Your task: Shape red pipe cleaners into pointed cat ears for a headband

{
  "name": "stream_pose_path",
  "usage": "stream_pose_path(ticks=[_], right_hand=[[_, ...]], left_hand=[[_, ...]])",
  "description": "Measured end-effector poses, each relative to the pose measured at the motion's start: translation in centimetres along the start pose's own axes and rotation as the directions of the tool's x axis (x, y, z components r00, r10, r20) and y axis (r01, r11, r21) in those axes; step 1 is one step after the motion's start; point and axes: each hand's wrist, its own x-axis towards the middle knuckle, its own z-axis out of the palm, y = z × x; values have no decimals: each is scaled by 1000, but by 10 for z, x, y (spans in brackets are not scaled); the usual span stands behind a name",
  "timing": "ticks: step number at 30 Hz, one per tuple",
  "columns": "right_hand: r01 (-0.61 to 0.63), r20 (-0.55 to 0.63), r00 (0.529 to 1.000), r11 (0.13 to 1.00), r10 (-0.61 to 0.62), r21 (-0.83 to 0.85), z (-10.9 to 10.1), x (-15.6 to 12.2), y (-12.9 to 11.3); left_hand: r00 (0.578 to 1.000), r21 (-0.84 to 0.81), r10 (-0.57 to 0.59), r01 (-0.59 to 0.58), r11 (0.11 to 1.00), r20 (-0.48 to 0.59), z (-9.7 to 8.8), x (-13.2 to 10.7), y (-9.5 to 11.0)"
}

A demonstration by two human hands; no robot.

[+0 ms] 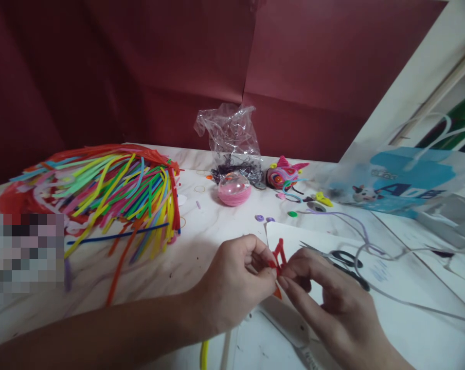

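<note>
Above the tabletop, my left hand [232, 285] pinches a bent red pipe cleaner [281, 251] between thumb and fingers. From the other side my right hand [335, 303] has its fingertips closed on the same piece, and the two hands almost touch. A pointed loop of the red fuzzy wire sticks up between them. Just below the fingertips shows a small orange piece [278, 293]; whether it is joined to the red one I cannot tell. Under the hands lies a long white device [288, 325], partly covered. Black-handled scissors [348, 259] rest on white paper [394, 272] beyond my right hand.
A heap of colourful pipe cleaners [136, 190] spreads at left. Farther back are a pink-wrapped clear ball [234, 190], a clear plastic bag [232, 133] and a pink fish-like figure [282, 176]. A blue-printed bag [402, 180] and a looping cord [406, 304] occupy the right.
</note>
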Motion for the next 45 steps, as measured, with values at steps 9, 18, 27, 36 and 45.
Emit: stream_pose_path(ticks=[9, 18, 27, 36, 45], right_hand=[[161, -11, 986, 957, -169, -243, 0, 2, -4], [188, -41, 977, 934, -210, -303, 4, 2, -5], [175, -36, 980, 936, -195, -306, 4, -2, -5], [173, -35, 980, 930, -194, -324, 1, -1, -1], [128, -52, 988, 964, -144, -232, 0, 0, 2]], left_hand=[[999, 53, 28, -26, 998, -22, 1, -1, -1], [992, 175, 116, -107, 979, -41, 5, -3, -1], [989, 218, 133, -117, 969, -59, 4, -5, -5], [997, 126, 63, -69, 990, 47, 2, -7, 3], [957, 224, 252, -280, 934, 143, -9, -2, 3]])
